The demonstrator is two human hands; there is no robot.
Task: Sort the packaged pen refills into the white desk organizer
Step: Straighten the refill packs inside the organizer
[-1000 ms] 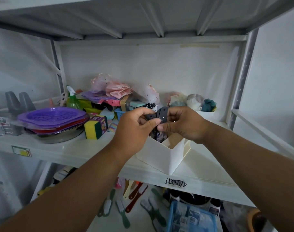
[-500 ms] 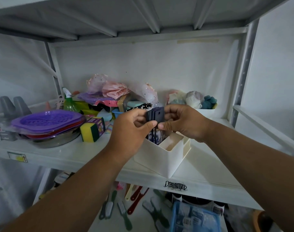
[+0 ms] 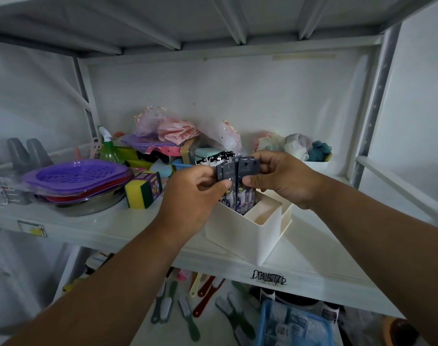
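A white desk organizer [image 3: 240,236] stands on the white shelf [image 3: 93,226], near its front edge. Several packaged pen refills [image 3: 239,186] with dark grey header cards stand upright in its left compartment. My left hand [image 3: 193,196] pinches the left headers between thumb and fingers. My right hand [image 3: 285,178] pinches the rightmost header card from the other side. The right compartment [image 3: 265,216] holds nothing that I can see. The lower ends of the packs are hidden inside the organizer.
To the left sit purple plastic baskets [image 3: 75,176] stacked on a metal bowl, a yellow-green sponge pack [image 3: 143,189] and a green spray bottle [image 3: 108,146]. Bagged items pile at the back. A second white tray [image 3: 318,164] holds cloths. Brushes [image 3: 185,305] lie on the lower shelf.
The camera has shifted slightly. Both hands stay on the refill headers above the organizer; the headers now fan apart a little between the two hands.
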